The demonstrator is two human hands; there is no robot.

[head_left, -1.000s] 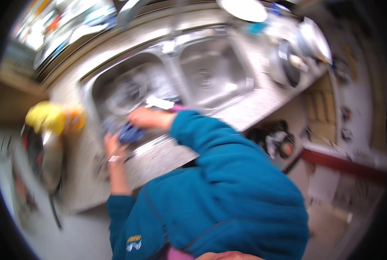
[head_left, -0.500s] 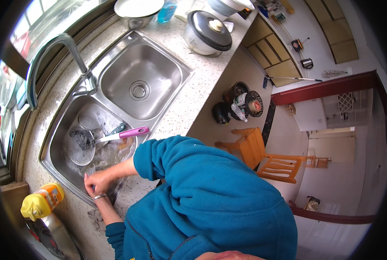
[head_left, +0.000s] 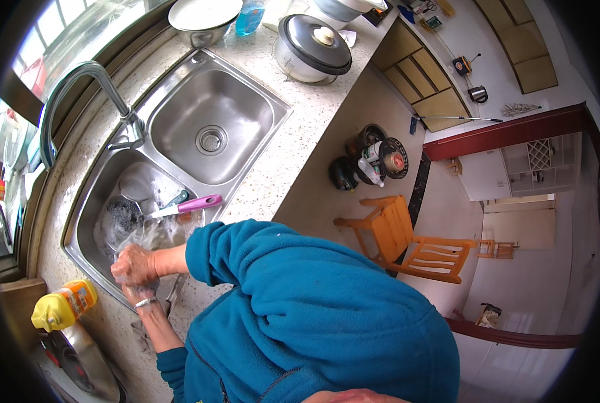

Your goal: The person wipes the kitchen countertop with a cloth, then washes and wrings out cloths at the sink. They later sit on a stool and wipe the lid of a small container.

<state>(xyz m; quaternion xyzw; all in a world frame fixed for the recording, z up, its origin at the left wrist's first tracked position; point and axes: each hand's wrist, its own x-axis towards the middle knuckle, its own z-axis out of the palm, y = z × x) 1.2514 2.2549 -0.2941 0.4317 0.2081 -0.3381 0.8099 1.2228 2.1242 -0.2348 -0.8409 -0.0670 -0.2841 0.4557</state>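
Observation:
My right hand (head_left: 134, 264) is closed in a fist above the near edge of the soapy left sink basin (head_left: 78, 232). What it grips, if anything, is too wet and small to make out. Just below it and touching it is my left hand (head_left: 137, 293), a bracelet at its wrist and its fingers mostly hidden. In the foamy water lie a dark mesh scrubber (head_left: 123, 213), a utensil with a pink-purple handle (head_left: 201, 203) and another with a dark green handle (head_left: 178, 197). A round, pale utensil head (head_left: 136, 182) sits farther back.
A curved faucet (head_left: 85, 70) rises behind the basins, beside the right basin (head_left: 213, 111). A lidded pot (head_left: 310, 50) and a white basin (head_left: 205, 12) stand along the counter. Left of me are a yellow bottle (head_left: 64, 305) and a metal pan (head_left: 88, 366). Wooden chairs (head_left: 387, 228) are behind.
My right hand has moved up and left a little and curled into a fist against my left hand. The dark scrubber sits lower in the foam, and the round ladle-like rim around it shows less.

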